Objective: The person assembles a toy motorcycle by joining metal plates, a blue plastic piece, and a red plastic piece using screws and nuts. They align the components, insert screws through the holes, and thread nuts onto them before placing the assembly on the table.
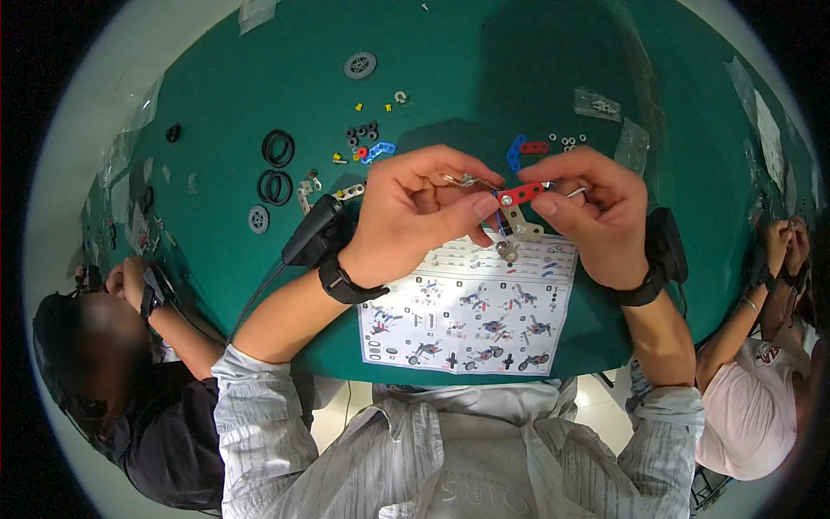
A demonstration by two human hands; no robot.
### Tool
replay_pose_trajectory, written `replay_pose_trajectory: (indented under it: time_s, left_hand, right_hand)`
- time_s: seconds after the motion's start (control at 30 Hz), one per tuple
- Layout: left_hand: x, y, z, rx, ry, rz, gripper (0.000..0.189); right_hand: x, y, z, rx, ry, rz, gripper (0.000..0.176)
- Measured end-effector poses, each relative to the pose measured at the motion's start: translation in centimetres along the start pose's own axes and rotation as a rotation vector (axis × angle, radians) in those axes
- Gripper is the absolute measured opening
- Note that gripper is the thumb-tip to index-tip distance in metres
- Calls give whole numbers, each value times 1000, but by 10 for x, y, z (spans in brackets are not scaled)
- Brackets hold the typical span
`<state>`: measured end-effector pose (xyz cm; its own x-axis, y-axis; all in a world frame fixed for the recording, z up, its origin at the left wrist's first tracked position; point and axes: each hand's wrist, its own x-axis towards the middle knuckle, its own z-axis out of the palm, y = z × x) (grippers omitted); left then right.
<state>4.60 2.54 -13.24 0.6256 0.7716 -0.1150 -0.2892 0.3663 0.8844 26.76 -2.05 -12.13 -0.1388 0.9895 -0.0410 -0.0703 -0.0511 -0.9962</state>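
Note:
Over the instruction sheet, my left hand (419,208) pinches a small partly built toy model between thumb and fingers. A red perforated strip (523,193) on it is joined by a screw to a beige metal bracket (522,223), with a blue part and a round metal piece below. My right hand (601,216) is closed at the strip's right end, fingertips right beside it. From its curled fingers a thin shiny metal rod (577,192) shows; its far end is hidden. Just beyond the hands lie a blue angled piece (515,154) and another red strip (535,148).
The printed instruction sheet (467,324) lies at the table's near edge. Black tyres (277,149), a grey wheel (360,65), black rings (363,131) and small metal parts are spread to the left. A plastic bag of screws (597,105) lies right. People sit at both sides.

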Motion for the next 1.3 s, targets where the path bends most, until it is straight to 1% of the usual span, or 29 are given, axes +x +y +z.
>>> replay_pose_trajectory:
  time_s: [0.1,0.2,0.3,0.4,0.5,0.6,0.73,0.8,0.87,1.0,1.1,1.2,1.3]
  left_hand:
    - [2,-2,-4,-61,-37,-36,19]
    - [4,-4,-1,-43,-47,9,19]
    - [4,-1,-7,24,-74,-41,20]
    - [3,4,-2,-7,-22,-153,21]
    - [5,8,3,64,-7,-135,21]
    - [6,10,2,146,-30,-152,24]
    - [7,12,-2,205,-66,-180,26]
    - [8,12,-3,191,-80,-180,26]
    - [6,6,2,123,-1,-175,24]
    - [7,7,-5,222,-68,-147,23]
    - [8,6,-7,245,-72,-136,24]
    - [9,11,-5,202,-80,-203,25]
    - [10,15,-2,234,-99,-194,25]
  right_hand:
    - [-1,3,0,6,-3,-27,23]
    - [-2,3,-2,-57,-9,-60,21]
    - [-2,3,-1,-83,-11,-75,20]
    - [-1,2,-2,-165,-27,-118,20]
    - [-3,1,0,-314,-52,-223,22]
    - [-6,-1,7,-362,-25,-271,24]
    - [-6,0,9,-394,-62,-316,25]
    - [-5,-2,11,-415,-77,-300,27]
    - [-5,2,12,-364,-119,-227,29]
    - [-4,2,15,-362,-166,-147,30]
    - [-5,2,14,-353,-174,-128,29]
    - [-4,-1,13,-477,-159,-149,27]
    - [-6,-5,20,-664,-70,-263,23]
